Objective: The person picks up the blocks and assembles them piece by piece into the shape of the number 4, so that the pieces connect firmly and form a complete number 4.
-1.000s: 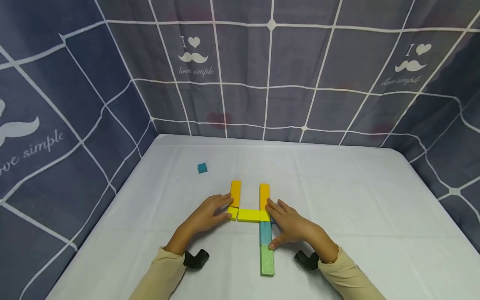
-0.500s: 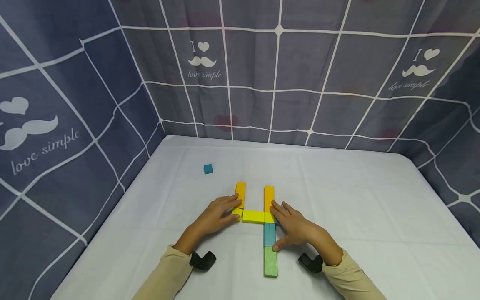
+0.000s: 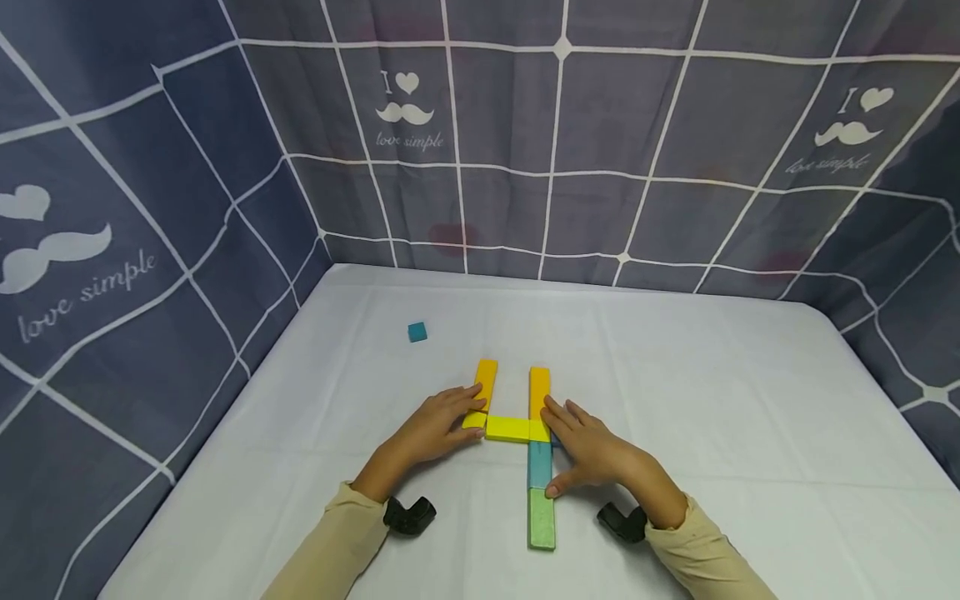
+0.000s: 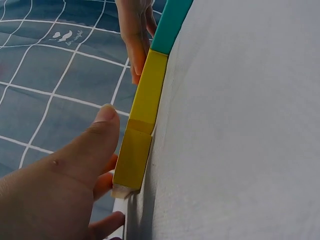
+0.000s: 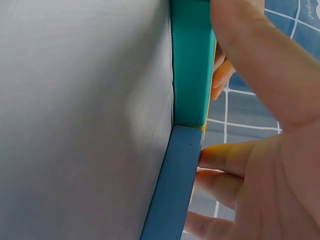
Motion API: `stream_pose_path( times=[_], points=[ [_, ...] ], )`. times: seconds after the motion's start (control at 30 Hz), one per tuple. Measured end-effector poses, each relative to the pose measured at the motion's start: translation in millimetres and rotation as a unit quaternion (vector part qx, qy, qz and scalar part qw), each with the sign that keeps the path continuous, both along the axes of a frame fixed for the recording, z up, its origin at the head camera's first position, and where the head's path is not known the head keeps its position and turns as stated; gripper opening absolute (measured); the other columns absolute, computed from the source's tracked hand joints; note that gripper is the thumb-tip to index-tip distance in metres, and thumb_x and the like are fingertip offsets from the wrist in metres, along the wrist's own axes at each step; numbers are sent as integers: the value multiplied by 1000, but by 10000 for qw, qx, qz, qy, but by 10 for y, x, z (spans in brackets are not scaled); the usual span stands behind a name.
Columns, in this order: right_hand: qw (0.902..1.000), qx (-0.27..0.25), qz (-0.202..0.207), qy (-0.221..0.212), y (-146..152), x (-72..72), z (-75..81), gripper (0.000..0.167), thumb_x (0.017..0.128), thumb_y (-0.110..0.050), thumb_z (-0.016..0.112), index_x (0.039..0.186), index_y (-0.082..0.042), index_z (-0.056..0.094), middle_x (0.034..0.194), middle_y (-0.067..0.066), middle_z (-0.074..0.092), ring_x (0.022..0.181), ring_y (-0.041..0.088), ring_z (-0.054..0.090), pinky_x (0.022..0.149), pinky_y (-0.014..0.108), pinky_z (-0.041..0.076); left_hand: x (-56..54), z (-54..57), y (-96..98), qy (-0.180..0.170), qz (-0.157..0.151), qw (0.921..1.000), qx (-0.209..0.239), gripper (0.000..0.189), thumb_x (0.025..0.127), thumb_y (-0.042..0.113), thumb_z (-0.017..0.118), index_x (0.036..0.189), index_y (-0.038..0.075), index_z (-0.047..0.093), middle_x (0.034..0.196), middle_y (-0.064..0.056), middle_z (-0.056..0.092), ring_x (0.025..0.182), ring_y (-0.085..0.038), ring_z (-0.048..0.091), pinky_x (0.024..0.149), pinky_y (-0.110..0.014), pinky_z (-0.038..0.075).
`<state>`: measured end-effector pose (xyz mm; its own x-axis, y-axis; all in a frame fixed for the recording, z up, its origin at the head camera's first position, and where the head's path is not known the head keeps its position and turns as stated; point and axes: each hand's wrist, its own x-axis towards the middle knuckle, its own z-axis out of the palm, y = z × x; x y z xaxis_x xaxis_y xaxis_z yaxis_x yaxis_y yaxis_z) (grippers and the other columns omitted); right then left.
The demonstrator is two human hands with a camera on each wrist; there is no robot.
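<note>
In the head view my left hand (image 3: pixel 437 423) lies beside the left orange block (image 3: pixel 486 380) and the small yellow block (image 3: pixel 474 420), fingertips resting on them. Its thumb is at the small block's near side. A long yellow block (image 3: pixel 507 429) runs right to another yellow piece (image 3: pixel 539 430). Beyond that piece lies the right orange block (image 3: pixel 539 390); nearer are a teal block (image 3: pixel 539 464) and a green block (image 3: pixel 542 518). My right hand (image 3: pixel 592 454) touches this row with spread fingers, thumb by the teal-green joint. It mostly hides a blue block (image 5: pixel 172 185).
A small teal block (image 3: pixel 417 332) lies alone toward the back left of the white-covered table (image 3: pixel 712 375). Grey checked curtains (image 3: pixel 495 108) hang behind and at both sides. A black wrist device (image 3: pixel 409 517) sits on each wrist.
The far end of the left orange block has swung slightly to the right, with my left fingers on it. My right hand has stayed in place. The head view has shifted a little.
</note>
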<state>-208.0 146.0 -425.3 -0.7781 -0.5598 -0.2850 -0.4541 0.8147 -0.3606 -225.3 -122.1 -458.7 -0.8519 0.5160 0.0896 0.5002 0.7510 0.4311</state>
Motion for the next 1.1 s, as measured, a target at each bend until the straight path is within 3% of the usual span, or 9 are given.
stream_pose_path(
  times=[0.8, 1.1],
  points=[
    [10000, -35, 56, 47, 4, -1, 1, 110, 63, -55, 74, 144, -3, 22, 154, 12, 9, 138, 41, 8, 107, 57, 18, 3, -4, 6, -112, -7, 9999, 35, 50, 86, 38, 60, 130, 16, 52, 146, 0, 35, 133, -27, 34, 106, -49, 28],
    [9999, -63, 86, 60, 8, 2, 11, 109, 63, -54, 74, 144, -2, 22, 154, 12, 9, 138, 42, 8, 107, 57, 17, -22, -18, 0, 104, 79, 9996, 264, 52, 86, 37, 60, 133, 17, 48, 150, 1, 27, 135, -23, 31, 108, -45, 29]
  ],
)
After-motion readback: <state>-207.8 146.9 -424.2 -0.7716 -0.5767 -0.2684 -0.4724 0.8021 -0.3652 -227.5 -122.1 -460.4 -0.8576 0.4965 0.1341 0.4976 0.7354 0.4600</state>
